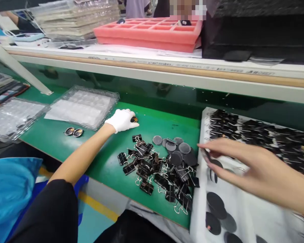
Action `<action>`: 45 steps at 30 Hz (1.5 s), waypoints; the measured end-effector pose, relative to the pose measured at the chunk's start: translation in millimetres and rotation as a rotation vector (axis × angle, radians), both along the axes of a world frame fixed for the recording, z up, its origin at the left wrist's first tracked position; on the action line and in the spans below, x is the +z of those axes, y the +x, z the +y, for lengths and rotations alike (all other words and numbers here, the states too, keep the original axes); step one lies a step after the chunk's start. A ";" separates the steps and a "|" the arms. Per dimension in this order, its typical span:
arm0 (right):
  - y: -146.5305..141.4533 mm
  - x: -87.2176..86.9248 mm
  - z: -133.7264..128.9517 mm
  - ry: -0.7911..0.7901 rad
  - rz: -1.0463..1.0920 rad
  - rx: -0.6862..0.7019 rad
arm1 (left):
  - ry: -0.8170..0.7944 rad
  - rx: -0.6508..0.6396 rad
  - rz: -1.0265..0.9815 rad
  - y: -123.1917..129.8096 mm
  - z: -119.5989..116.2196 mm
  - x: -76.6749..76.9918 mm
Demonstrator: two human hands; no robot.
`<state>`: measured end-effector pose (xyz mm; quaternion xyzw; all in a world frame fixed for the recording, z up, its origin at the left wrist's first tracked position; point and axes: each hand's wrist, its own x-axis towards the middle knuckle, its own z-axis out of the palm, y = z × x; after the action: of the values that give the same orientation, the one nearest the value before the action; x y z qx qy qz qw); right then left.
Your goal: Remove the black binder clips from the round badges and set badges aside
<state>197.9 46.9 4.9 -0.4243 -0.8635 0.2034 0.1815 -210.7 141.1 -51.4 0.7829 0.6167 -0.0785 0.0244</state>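
My left hand (121, 120), in a white glove, curls over a small dark round piece with an amber inside (134, 119) at the back of the green table. A pair of similar round pieces (73, 132) lies to its left. My bare right hand (245, 165) reaches over the white tray (198, 189), thumb and fingers pinched on a thin dark disc (207, 156) seen nearly edge-on and blurred. Between my hands lies a heap of black binder clips (147, 165). Grey and black round discs (184, 148) lie at the heap's upper right.
More black discs (216, 205) lie in the tray, with rows of black clips (258, 133) at its back. Clear plastic trays (83, 104) sit at the left. Overhead, a white shelf (142, 69) carries a pink foam box (147, 35); a blue bag (14, 192) is at lower left.
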 end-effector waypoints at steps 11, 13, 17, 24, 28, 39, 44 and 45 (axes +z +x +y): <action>-97.0 -68.9 135.0 -0.513 0.451 -0.030 | 0.052 -0.324 -0.469 72.5 33.0 -45.9; -101.8 -79.5 138.1 -0.441 0.378 -0.012 | 0.038 -0.322 -0.520 68.7 35.0 -48.1; -107.6 -86.3 139.1 -0.261 0.205 -0.048 | 0.011 -0.336 -0.552 66.8 37.1 -48.4; -105.6 -86.5 149.6 -0.355 0.200 -0.026 | -0.005 -0.345 -0.552 69.6 35.5 -44.8; -101.7 -86.2 150.7 -0.250 0.057 0.012 | -0.023 -0.345 -0.555 69.8 35.2 -43.0; -133.9 -71.1 137.3 -0.449 0.001 -0.352 | 0.015 -0.341 -0.521 68.3 34.0 -43.8; -168.0 -36.0 82.7 -0.044 -0.253 -0.334 | 0.081 -0.213 -0.402 70.9 32.6 -39.8; -176.6 -31.5 68.7 0.030 -0.263 -0.286 | 0.079 -0.188 -0.361 70.9 32.7 -38.8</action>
<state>21.3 115.6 -26.6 -0.5630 -0.8135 0.1052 0.1006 -139.8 173.8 -90.2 0.8387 0.5291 0.0852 0.0964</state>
